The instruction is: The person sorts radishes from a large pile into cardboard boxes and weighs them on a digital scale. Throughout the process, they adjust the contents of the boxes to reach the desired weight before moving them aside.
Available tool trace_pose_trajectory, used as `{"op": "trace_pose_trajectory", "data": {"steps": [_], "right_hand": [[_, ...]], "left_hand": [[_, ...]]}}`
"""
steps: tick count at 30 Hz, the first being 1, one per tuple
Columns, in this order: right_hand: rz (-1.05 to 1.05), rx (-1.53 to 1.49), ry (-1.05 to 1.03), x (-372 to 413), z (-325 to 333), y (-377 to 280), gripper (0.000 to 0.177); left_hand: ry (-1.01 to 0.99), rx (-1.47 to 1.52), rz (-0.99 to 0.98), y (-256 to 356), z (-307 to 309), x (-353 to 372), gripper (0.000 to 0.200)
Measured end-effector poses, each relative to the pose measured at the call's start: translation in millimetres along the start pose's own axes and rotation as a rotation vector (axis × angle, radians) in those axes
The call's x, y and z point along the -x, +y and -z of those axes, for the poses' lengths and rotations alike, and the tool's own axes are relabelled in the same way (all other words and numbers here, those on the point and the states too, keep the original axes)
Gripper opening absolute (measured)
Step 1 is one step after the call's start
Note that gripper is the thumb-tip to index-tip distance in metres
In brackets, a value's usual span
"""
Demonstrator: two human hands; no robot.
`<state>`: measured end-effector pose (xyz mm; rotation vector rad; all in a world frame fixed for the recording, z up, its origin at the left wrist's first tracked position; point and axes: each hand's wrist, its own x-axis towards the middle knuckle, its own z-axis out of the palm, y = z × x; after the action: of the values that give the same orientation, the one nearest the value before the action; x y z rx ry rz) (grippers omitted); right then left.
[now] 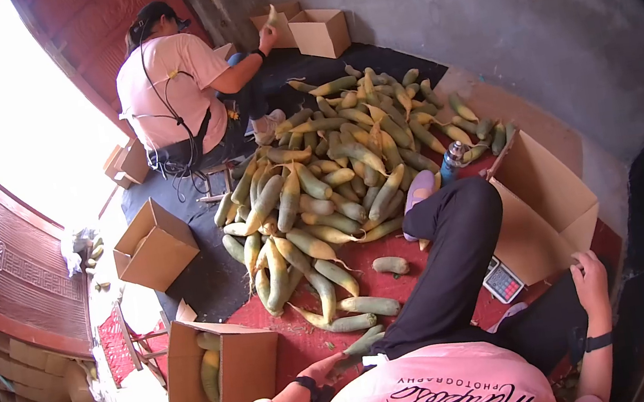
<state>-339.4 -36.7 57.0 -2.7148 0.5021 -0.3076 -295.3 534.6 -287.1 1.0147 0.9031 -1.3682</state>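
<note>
My left hand (327, 368), with a dark band at its wrist, is low at the left of my lap. Its fingers are closed around the end of a green radish (365, 341). My right hand (589, 277) rests by my bent knee, close to the edge of a large cardboard box (541, 207); it holds nothing and its fingers are slightly apart. In front of me spreads a big heap of green radishes (334, 166). A short radish (390, 265) lies alone on the red mat (425, 289).
A calculator-like device or scale (503, 282) sits beside my leg, and a blue bottle (452, 162) stands past my foot. Left are an open box (228, 379) containing radishes and another box (155, 245). A co-worker (169, 82) sits opposite, holding up a radish (271, 17) near boxes (321, 34).
</note>
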Motion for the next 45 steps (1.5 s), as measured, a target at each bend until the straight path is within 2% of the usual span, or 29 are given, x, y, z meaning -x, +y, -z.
{"op": "trace_pose_trajectory", "data": {"steps": [2,3,4,6,7,8,10,11,15,19,21,25,32,35,38,40,42,45], "right_hand": [[-0.001,-0.013,0.001,2,-2,3,0.02],[-0.015,-0.017,-0.006,3,-3,5,0.019],[-0.029,-0.02,-0.012,3,-4,6,0.019],[-0.041,-0.031,-0.02,3,-5,9,0.019],[-0.056,-0.043,-0.027,3,-7,10,0.019],[-0.064,-0.045,-0.035,4,-10,13,0.019],[-0.031,-0.011,-0.018,3,-14,19,0.02],[-0.036,-0.009,-0.03,3,-14,19,0.02],[-0.047,-0.045,-0.037,-1,-18,20,0.02],[-0.08,-0.058,-0.07,0,-23,23,0.019],[-0.072,-0.055,-0.074,0,-26,28,0.019],[-0.069,-0.088,-0.084,-1,-29,31,0.019],[-0.059,-0.117,-0.069,-2,-29,37,0.02],[-0.081,-0.141,-0.074,-6,-29,35,0.02],[-0.073,-0.167,-0.08,-7,-35,34,0.02],[-0.035,-0.183,-0.076,-9,-38,33,0.02],[-0.024,-0.215,-0.073,-12,-42,32,0.02],[0.003,-0.242,-0.07,-19,-43,27,0.02]], "left_hand": [[-0.09,0.017,-0.019,8,-6,1,0.031],[-0.266,-0.053,0.018,23,-15,24,0.034],[-0.264,-0.051,0.018,24,-22,31,0.034],[-0.025,-0.091,-0.089,23,-33,35,0.047],[0.05,0.015,-0.138,20,-33,26,0.045],[0.055,0.015,-0.128,22,-29,25,0.045],[-0.12,0.051,-0.099,25,-21,25,0.035],[-0.148,0.068,-0.032,26,-14,16,0.035],[-0.159,-0.015,0.054,21,-12,4,0.037],[-0.051,-0.067,0.012,31,-35,25,0.036],[0.002,-0.16,-0.105,38,-52,40,0.033],[0.082,-0.183,-0.082,43,-65,49,0.035],[0.017,-0.131,-0.07,42,-50,47,0.033],[0.034,-0.041,-0.117,46,-53,76,0.035],[0.059,-0.049,-0.038,53,-76,138,0.036],[0.175,0.019,-0.122,47,-76,156,0.037],[0.118,0.066,-0.147,47,-74,180,0.034],[0.068,0.178,-0.353,41,-80,203,0.034]]}}
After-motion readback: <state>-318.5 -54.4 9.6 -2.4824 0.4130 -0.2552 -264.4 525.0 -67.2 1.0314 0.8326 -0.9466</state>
